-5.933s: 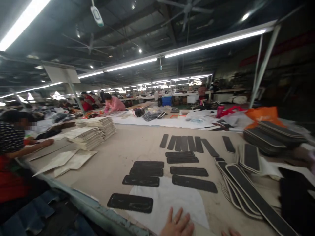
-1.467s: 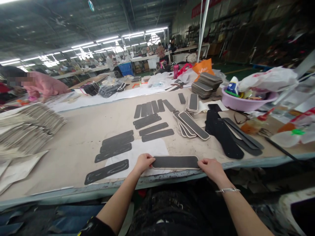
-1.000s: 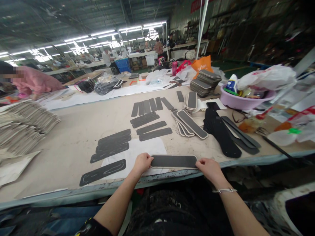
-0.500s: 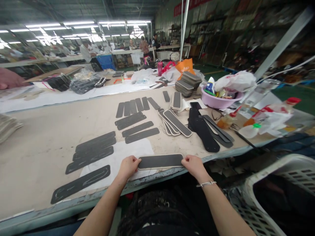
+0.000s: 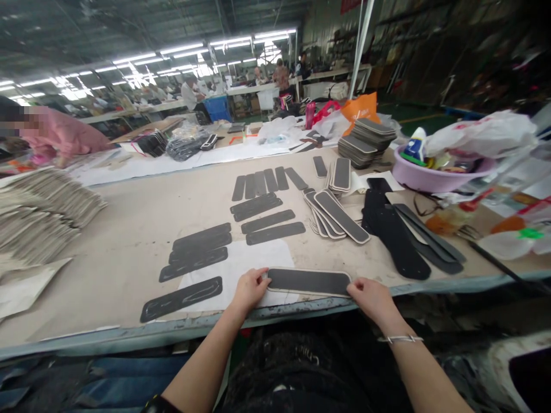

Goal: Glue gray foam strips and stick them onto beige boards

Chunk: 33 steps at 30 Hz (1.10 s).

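Observation:
A long dark grey panel with rounded corners and a pale border (image 5: 308, 281) lies near the table's front edge. My left hand (image 5: 253, 288) pinches its left end, and my right hand (image 5: 373, 298) pinches the right end. Under its left part is a white sheet (image 5: 245, 265). To the left, a dark strip (image 5: 181, 299) carries a glossy wet-looking trail on its face. Several more dark strips (image 5: 200, 244) lie beyond it, some overlapping. A fanned pile of pale-bordered panels (image 5: 342, 217) rests behind my right hand.
Black shaped pieces (image 5: 398, 244) lie at right, near a purple basin (image 5: 439, 176) of bottles and bags. Stacked grey panels (image 5: 365, 143) stand at the back. At left are piles of beige sheets (image 5: 43, 215). A person in pink (image 5: 69, 135) bends over the far table.
The view has swung left, so the scene sits further right and more of the beige piles and the person in pink shows. Both hands keep hold of the panel's ends.

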Available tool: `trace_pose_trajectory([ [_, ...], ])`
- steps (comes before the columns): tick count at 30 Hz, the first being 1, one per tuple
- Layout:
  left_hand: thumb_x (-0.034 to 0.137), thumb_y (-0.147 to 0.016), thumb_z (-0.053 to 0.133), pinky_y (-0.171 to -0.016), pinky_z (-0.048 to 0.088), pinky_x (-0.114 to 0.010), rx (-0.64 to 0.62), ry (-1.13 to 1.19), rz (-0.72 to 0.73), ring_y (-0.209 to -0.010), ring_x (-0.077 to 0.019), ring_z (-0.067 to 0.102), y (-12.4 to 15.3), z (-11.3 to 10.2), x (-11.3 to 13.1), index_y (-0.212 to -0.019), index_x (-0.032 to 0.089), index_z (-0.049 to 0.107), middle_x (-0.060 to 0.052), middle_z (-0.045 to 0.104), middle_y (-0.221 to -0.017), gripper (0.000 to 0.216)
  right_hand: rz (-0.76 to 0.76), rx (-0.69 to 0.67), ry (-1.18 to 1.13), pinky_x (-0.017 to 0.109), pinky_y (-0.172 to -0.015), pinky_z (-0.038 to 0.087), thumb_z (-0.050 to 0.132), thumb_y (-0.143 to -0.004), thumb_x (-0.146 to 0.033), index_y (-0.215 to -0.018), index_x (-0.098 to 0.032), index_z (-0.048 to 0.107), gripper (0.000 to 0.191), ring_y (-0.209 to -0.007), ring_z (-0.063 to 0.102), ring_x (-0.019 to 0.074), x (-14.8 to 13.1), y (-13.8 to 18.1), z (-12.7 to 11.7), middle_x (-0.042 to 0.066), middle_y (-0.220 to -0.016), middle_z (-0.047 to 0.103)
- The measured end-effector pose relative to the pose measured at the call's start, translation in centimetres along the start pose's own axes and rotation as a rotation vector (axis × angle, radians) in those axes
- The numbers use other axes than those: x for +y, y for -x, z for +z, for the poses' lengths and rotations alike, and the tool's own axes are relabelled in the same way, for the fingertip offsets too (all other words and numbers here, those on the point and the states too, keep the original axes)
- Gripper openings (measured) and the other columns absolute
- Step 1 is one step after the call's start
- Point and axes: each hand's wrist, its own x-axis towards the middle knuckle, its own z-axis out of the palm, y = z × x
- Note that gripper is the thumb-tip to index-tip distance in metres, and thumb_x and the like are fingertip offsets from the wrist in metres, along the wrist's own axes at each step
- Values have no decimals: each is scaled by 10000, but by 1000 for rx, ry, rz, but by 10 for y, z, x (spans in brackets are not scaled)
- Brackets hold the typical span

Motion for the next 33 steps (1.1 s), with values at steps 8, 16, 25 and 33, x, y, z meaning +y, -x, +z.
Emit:
trace_pose_trajectory([
  [8, 310, -808, 555, -678, 391, -252, -30, -27, 12, -674, -164, 554, -4, 0, 2, -1130, 187, 643, -19, 616, -709, 356, -4, 33, 13, 258, -606, 323, 525, -788, -236, -626, -193, 600, 183, -627, 539, 173, -3, 2, 2, 19, -600, 605],
  [16, 385, -779, 559, -603, 349, -247, -28, -1, -18, -590, -161, 538, -9, 2, 0, -1054, 214, 640, 25, 561, -600, 334, 24, 65, 16, 247, -598, 324, 515, -788, -210, -645, -183, 592, 164, -630, 547, 161, -6, 2, 0, 31, -631, 624],
  [25, 346, -803, 559, -575, 323, -235, -48, -49, -47, -563, -136, 519, -8, -1, 8, -1027, 218, 637, 38, 520, -573, 269, 19, 15, 37, 256, -596, 323, 505, -800, -225, -658, -175, 587, 172, -624, 549, 170, -2, -3, 1, 39, -618, 614],
  [33, 389, -819, 527, -544, 372, -231, -149, 196, -175, -521, -130, 567, -7, -8, 6, -1065, 178, 575, 29, 576, -630, 327, 13, -50, 45, 257, -576, 319, 494, -801, -245, -665, -184, 581, 172, -629, 555, 179, -1, -6, -1, 37, -634, 623],
])
